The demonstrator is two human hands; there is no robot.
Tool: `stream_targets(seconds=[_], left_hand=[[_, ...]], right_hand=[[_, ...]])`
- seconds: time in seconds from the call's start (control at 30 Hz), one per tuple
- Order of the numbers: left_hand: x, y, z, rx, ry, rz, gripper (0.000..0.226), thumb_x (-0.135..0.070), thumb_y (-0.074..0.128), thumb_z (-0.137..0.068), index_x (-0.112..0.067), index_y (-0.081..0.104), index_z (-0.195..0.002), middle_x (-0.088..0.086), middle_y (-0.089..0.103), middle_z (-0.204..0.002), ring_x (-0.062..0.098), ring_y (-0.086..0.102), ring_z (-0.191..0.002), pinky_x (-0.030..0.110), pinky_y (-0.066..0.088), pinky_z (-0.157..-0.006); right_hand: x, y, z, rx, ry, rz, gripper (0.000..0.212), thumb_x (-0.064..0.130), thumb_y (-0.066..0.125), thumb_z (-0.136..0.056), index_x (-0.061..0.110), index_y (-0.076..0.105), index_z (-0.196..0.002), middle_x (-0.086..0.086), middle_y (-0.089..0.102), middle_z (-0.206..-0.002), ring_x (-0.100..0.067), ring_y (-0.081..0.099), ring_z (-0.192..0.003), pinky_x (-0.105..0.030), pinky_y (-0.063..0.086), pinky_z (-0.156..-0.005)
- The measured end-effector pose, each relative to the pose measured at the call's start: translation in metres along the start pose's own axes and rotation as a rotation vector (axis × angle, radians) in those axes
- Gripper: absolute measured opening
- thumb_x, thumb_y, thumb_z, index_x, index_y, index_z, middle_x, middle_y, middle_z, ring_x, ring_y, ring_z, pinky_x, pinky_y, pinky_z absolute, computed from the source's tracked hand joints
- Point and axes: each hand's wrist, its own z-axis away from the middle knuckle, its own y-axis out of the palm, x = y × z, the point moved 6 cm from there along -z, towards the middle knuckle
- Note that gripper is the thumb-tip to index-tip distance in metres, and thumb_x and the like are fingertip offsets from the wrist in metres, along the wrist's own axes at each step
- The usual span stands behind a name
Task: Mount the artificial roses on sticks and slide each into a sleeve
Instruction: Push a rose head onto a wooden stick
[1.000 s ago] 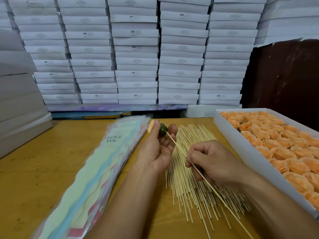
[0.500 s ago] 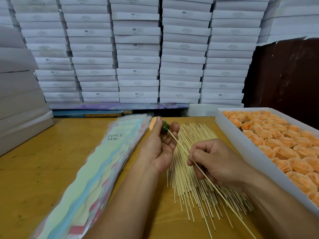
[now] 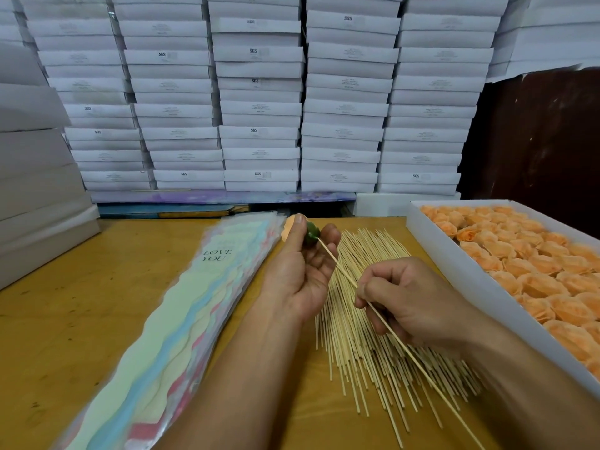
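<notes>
Holding a rose up over the table, the left hand has thumb & fingers curled round it, peach petals poking out past the thumb on the far left side, green base facing right. A thin stick runs from that green base down to the right & passes through the right hand, which pinches it mid-length w/ fingers curled in; the stick's near end reaches the bottom edge of view. Can't tell how deep the tip sits in the base.

Under both hands lies a loose pile of sticks, fanned out on the table, center-right. Left of the hands, a stack of sleeves lies diagonally from far center to near left, pastel wavy bands, top one printed "LOVE YOU". The left forearm crosses just beside the stack's right edge.

On the right, a white tray packed w/ peach roses, same kind as the one held, well apart from the left hand, near the right wrist.

Far side: stacks of white boxes wall to wall, more on the left. Dark brown panel far right.
</notes>
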Motion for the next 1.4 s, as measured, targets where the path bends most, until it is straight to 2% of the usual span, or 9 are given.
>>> stream_targets(seconds=[0.23, 0.4, 0.73, 0.97, 1.4], left_hand=[[0.0001, 0.0012, -0.0001, 0.006, 0.003, -0.016, 0.022, -0.028, 0.062, -0.097, -0.008, 0.06, -0.089, 0.012, 0.073, -0.077, 0.016, 0.073, -0.064, 0.02, 0.056, -0.051], [-0.0002, 0.0015, 0.0017, 0.013, -0.001, -0.017, 0.024, -0.03, 0.062, -0.097, -0.007, 0.061, -0.089, 0.012, 0.073, -0.077, 0.015, 0.073, -0.064, 0.02, 0.056, -0.051], [-0.0004, 0.0023, 0.0017, 0.022, 0.004, -0.024, 0.023, -0.03, 0.061, -0.098, -0.008, 0.06, -0.092, 0.012, 0.074, -0.078, 0.015, 0.073, -0.065, 0.019, 0.056, -0.053], [0.0002, 0.0025, 0.0028, 0.01, 0.009, -0.031, 0.023, -0.029, 0.06, -0.098, -0.008, 0.061, -0.091, 0.012, 0.074, -0.078, 0.015, 0.073, -0.064, 0.019, 0.056, -0.051], [0.0001, 0.0026, 0.004, 0.01, 0.013, -0.048, 0.022, -0.028, 0.062, -0.097, -0.008, 0.061, -0.091, 0.011, 0.074, -0.079, 0.015, 0.073, -0.065, 0.02, 0.056, -0.053]], right_hand=[[-0.0043, -0.0001, -0.0019, -0.002, -0.002, -0.008, 0.034, 0.011, 0.054, -0.094, 0.019, 0.071, -0.066, -0.007, 0.06, -0.051, -0.011, 0.04, -0.032, -0.015, 0.028, -0.034], [-0.0041, 0.0006, -0.0021, 0.011, -0.007, -0.013, 0.028, 0.016, 0.057, -0.091, 0.018, 0.071, -0.067, -0.007, 0.058, -0.05, -0.012, 0.038, -0.031, -0.016, 0.027, -0.034], [-0.0026, -0.0004, -0.002, -0.007, -0.025, -0.004, 0.033, 0.011, 0.054, -0.094, 0.018, 0.071, -0.067, -0.005, 0.06, -0.05, -0.01, 0.038, -0.031, -0.017, 0.028, -0.032], [-0.0015, -0.0004, -0.0011, -0.004, -0.027, -0.009, 0.026, 0.015, 0.056, -0.089, 0.015, 0.071, -0.068, -0.008, 0.059, -0.05, -0.012, 0.037, -0.031, -0.016, 0.027, -0.033], [0.0007, 0.0006, -0.0005, -0.003, -0.035, -0.021, 0.029, 0.013, 0.055, -0.09, 0.017, 0.071, -0.067, -0.007, 0.058, -0.049, -0.012, 0.036, -0.03, -0.016, 0.026, -0.032]])
